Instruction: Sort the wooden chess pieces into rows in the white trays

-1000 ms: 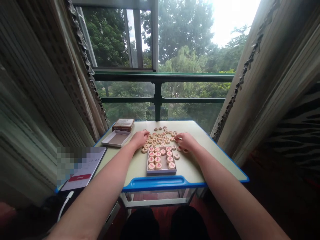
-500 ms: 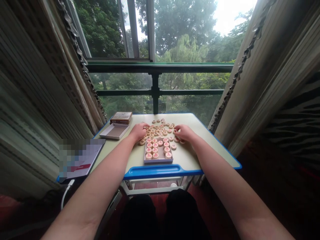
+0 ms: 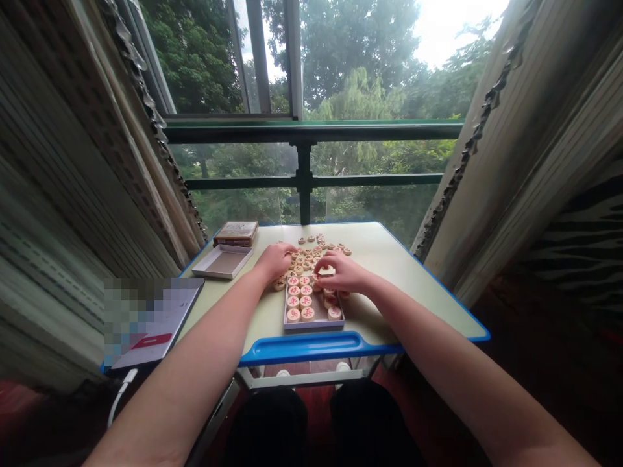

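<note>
Loose round wooden Chinese chess pieces lie in a pile on the table. In front of the pile, a shallow white box holds rows of pieces with red characters; its left side has two columns, and a piece lies in its near right corner. My left hand rests at the pile's left side, its fingers stretched over the pieces there. My right hand is curled above the box's far right part, thumb and fingertips closed on a Chinese chess piece. It hides some of the pieces beneath.
An empty box lid lies left of the pile, with a brown box behind it. A partly blurred flat device with a white cable sits at the table's left edge. A blue pen groove runs along the front.
My right hand has moved left and nearer, from the right side of the pile to above the box. My left hand stays at the pile's left. The view has shifted slightly.
</note>
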`<state>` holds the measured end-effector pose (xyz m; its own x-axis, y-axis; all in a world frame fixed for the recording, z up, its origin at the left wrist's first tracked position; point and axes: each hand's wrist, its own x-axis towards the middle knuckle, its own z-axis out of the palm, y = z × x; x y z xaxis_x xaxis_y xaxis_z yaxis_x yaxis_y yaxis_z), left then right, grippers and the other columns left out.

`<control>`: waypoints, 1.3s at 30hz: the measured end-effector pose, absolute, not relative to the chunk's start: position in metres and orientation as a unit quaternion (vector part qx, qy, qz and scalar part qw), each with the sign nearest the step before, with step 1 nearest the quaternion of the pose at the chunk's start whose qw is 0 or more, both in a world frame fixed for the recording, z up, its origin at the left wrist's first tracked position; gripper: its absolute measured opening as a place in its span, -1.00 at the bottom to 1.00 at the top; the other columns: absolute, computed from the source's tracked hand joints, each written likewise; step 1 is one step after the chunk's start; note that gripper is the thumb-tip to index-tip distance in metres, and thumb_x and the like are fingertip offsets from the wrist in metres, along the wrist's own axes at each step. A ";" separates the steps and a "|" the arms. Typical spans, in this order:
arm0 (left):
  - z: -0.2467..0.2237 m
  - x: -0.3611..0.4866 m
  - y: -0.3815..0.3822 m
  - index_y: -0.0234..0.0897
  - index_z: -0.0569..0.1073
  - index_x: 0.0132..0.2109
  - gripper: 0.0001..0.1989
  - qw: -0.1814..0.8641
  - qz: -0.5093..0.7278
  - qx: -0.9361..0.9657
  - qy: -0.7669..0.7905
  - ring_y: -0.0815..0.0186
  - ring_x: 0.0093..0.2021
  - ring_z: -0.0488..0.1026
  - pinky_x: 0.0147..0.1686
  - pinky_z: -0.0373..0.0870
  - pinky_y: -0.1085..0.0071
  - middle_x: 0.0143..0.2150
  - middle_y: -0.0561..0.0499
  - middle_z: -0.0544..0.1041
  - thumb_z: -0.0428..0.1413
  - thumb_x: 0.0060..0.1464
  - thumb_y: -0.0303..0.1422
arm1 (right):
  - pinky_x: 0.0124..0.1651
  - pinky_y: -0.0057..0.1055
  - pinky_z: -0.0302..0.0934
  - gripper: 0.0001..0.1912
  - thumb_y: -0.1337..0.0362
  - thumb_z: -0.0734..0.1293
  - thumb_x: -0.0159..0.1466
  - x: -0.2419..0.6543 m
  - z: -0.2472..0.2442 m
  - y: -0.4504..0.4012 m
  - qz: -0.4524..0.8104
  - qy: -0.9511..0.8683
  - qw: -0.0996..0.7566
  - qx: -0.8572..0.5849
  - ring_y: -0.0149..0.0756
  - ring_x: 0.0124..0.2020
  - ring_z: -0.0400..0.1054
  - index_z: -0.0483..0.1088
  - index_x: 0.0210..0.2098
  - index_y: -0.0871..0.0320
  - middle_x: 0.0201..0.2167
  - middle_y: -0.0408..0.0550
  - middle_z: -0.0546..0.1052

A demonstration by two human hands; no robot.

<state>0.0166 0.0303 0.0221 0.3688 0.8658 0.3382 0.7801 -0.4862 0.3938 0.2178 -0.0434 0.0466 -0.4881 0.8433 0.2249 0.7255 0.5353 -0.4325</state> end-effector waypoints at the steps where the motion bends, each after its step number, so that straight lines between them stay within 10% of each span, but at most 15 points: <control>1: 0.022 0.015 0.031 -0.33 0.54 -0.15 -0.62 0.076 0.254 0.823 0.503 0.21 -0.08 0.43 0.01 0.29 0.40 -0.11 -0.07 0.54 -0.08 -0.07 -0.50 | -0.07 -0.31 0.11 -0.81 0.26 0.37 0.03 0.217 0.046 -0.043 0.140 -0.851 0.205 -0.462 -0.20 -0.13 0.22 0.48 -0.33 0.16 -0.32 -0.05 0.38; 39: 0.010 0.000 0.049 -0.27 0.56 -0.15 -0.62 0.098 0.223 0.767 0.594 0.18 -0.11 0.46 -0.06 0.32 0.38 -0.13 -0.10 0.56 -0.03 -0.08 -0.55 | -0.04 -0.29 0.12 -0.73 0.32 0.22 0.16 0.243 0.024 -0.004 0.045 -0.739 0.233 -0.630 -0.15 -0.11 0.24 0.50 -0.22 0.12 -0.22 0.03 0.45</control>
<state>0.0000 0.0490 0.0099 0.1955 0.9543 0.2258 0.8671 -0.2758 0.4148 0.2432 -0.0042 0.0239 -0.0975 0.9527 0.2880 0.9108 0.2020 -0.3600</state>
